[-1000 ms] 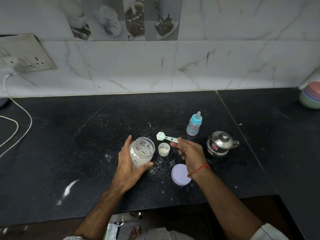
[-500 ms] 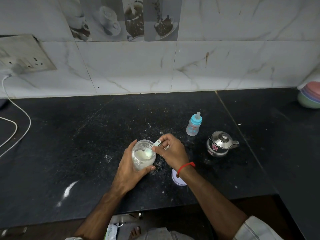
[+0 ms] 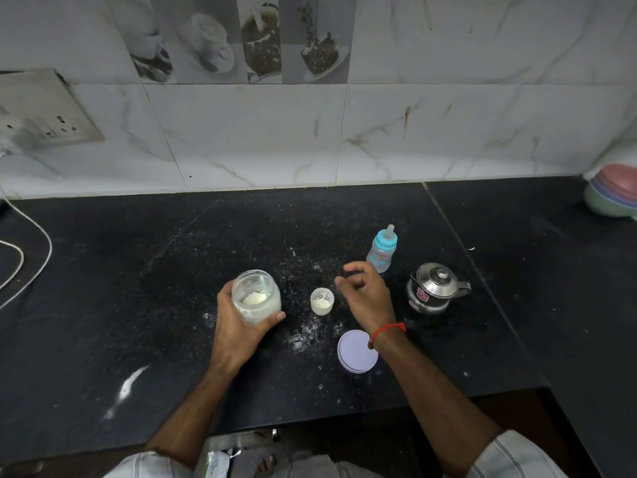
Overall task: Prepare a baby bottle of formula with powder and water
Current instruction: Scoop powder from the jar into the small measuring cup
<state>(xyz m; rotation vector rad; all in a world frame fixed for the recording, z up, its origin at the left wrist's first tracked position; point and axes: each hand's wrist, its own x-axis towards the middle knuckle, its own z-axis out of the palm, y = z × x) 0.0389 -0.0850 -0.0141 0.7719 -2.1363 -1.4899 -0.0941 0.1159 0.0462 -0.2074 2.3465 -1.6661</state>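
Note:
My left hand (image 3: 238,326) grips a clear jar (image 3: 256,300) of white formula powder, upright on the black counter (image 3: 138,288). A small white cup (image 3: 322,301) holding some powder stands just right of the jar. My right hand (image 3: 367,298) hovers beside that cup with its fingers loosely curled and nothing visible in them. The measuring scoop is not clearly visible; a pale shape inside the jar may be it. The baby bottle (image 3: 381,253), with its blue collar and teat on, stands behind my right hand. The jar's lilac lid (image 3: 355,353) lies flat under my right wrist.
A small steel kettle (image 3: 434,289) with its lid on stands to the right of my right hand. Spilled powder dusts the counter around the cup and at the front left. White cables (image 3: 38,257) lie at the far left. Stacked pastel bowls (image 3: 612,198) sit at the far right.
My right hand carried the scoop from above the cup into the jar, then drew back to the right without it. My left hand kept holding the jar.

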